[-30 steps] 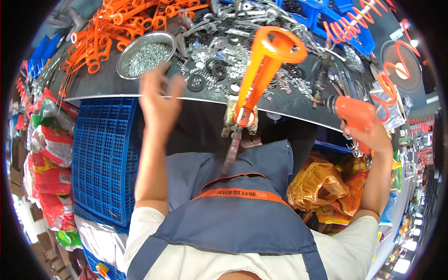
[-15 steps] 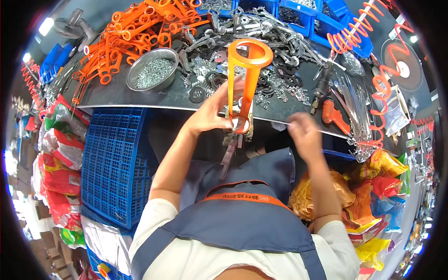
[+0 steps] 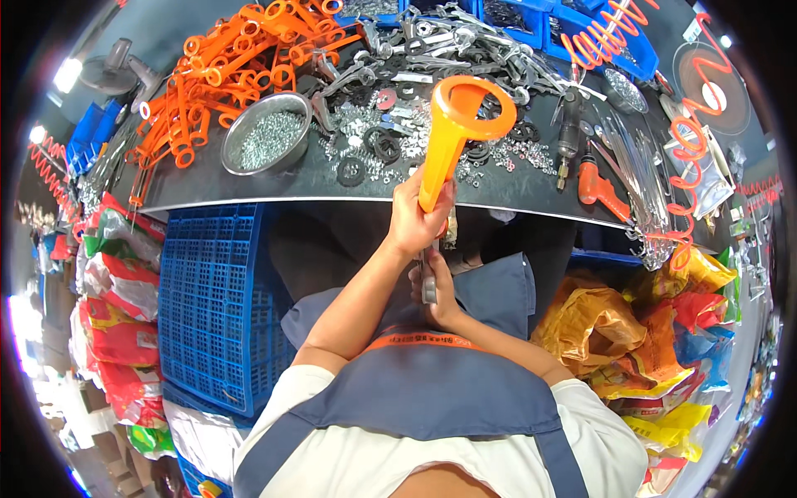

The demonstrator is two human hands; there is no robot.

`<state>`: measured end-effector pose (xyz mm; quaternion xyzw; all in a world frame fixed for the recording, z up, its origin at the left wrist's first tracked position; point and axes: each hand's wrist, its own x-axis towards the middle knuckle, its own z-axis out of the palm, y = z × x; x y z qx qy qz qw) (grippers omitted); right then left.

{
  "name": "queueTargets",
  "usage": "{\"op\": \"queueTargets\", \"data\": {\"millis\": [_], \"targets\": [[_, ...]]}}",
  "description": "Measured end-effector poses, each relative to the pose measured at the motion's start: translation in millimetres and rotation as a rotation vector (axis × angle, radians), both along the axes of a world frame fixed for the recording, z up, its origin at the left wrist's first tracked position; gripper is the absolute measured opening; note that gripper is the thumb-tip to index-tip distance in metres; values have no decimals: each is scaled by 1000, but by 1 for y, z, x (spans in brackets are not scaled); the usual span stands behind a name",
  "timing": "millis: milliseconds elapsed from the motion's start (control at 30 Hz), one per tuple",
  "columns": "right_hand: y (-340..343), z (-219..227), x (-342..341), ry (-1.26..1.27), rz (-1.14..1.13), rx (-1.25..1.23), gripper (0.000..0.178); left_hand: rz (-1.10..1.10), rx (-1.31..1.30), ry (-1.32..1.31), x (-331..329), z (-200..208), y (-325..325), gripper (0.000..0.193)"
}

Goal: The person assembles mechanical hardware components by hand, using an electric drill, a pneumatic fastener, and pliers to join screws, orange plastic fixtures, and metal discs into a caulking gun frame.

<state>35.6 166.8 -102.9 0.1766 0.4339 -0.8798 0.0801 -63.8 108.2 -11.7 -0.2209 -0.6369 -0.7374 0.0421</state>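
My left hand (image 3: 413, 217) is wrapped around the lower part of an orange plastic frame (image 3: 443, 149), which tilts up with a wide ring at its top. The frame stands over the gap between the table edge and my lap. Just below it, my right hand (image 3: 444, 292) is closed around a grey metal piece (image 3: 428, 287) at the frame's lower end. My fingers hide most of that piece and where the two meet.
Orange frames (image 3: 220, 75) are heaped at the far left beside a steel bowl (image 3: 278, 165) of small screws. Grey metal parts (image 3: 440, 41) and black rings (image 3: 350, 172) cover the table's middle. An orange-handled power driver (image 3: 599, 187) lies right; a blue crate (image 3: 207, 307) stands left.
My right hand has come from the table edge to below the frame with a grey metal piece. My left hand has shifted its grip, and the frame now leans right.
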Motion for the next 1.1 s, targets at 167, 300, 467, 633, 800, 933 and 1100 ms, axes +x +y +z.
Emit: {"op": "queueTargets", "data": {"millis": [167,300,467,633,800,933,1100], "targets": [[-1,2,-1,10,-2,-19,37,-210,34,8,-18,-7,-6,11],[30,11,-9,-62,249,-140,38,-577,34,-40,-30,6,-23,26],[33,20,-15,-140,330,-266,35,-377,-39,-34,-37,-10,-13,21],[-10,16,-8,195,58,-112,47,93,-61,183,-2,-1,3,17],[-17,8,4,137,-85,-115,48,266,-115,282,12,3,8,18],[-3,12,-7,85,89,-8,41,358,-76,223,21,-4,15,26],[-10,21,-7,67,-47,-32,33,-148,-111,-38,-13,-10,-13,39]]}}
